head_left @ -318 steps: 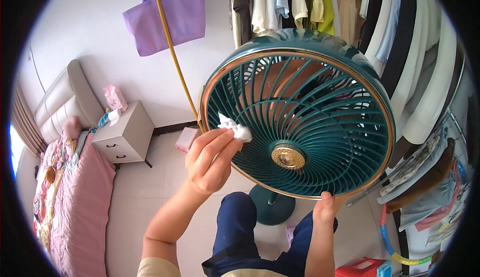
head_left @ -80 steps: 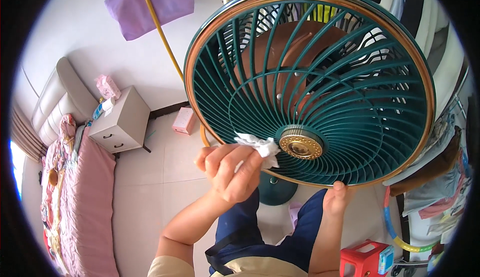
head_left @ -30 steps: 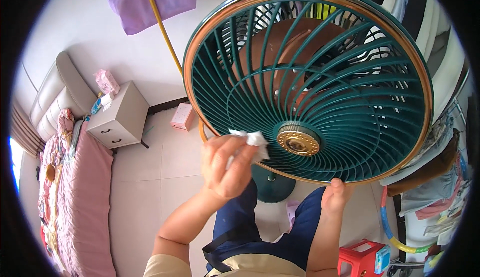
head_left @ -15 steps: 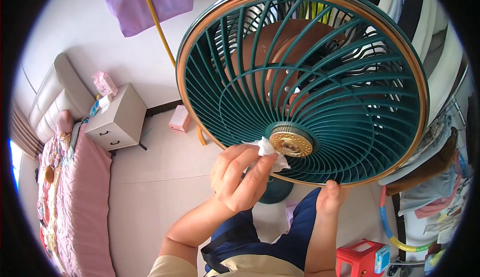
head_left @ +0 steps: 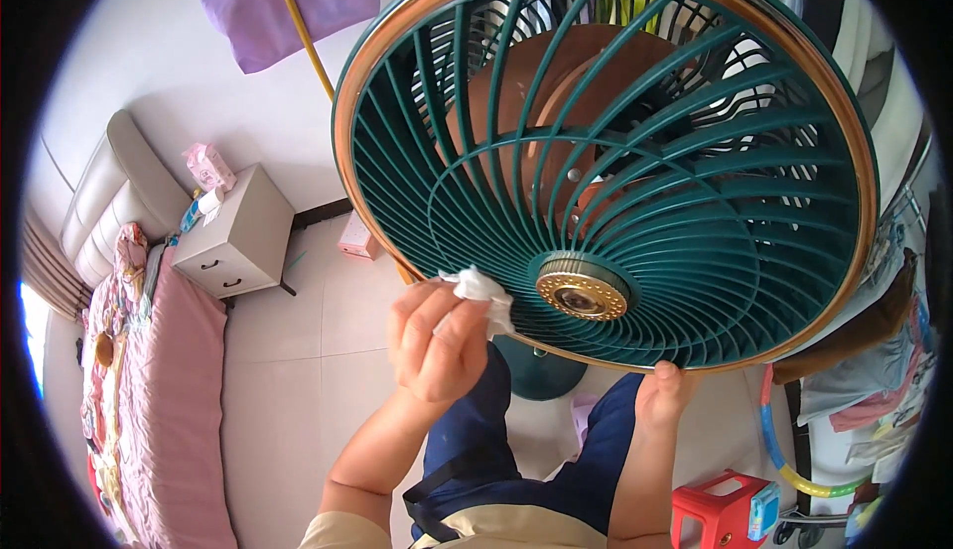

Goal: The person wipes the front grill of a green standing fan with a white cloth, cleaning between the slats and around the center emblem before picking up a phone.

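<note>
A large standing fan (head_left: pixel 635 167) fills the upper middle, its green grille edged by a copper-coloured rim and tilted toward me. Brown blades show through the bars. At the grille's centre sits a gold hub cap (head_left: pixel 584 289). My left hand (head_left: pixel 437 339) pinches a crumpled white tissue (head_left: pixel 482 296) close to the lower left of the grille, left of the hub cap; whether the tissue touches the bars I cannot tell. With thumb over the bottom rim, my right hand (head_left: pixel 662 395) grips the fan; its other fingers are hidden behind the edge. Part of the green base (head_left: pixel 539 370) shows below.
At left stand a bed (head_left: pixel 174 380) with pink covers and a nightstand (head_left: pixel 236 241) bearing a pink pack and a bottle. A pink box (head_left: pixel 357 238) lies by the wall. Hanging clothes (head_left: pixel 864 390) crowd the right, near a red stool (head_left: pixel 710 509) and a colourful hoop (head_left: pixel 784 465).
My left hand has drawn the tissue away from the hub cap, to the left. The fan head appears nearer and slightly larger. My right hand stays on the bottom rim.
</note>
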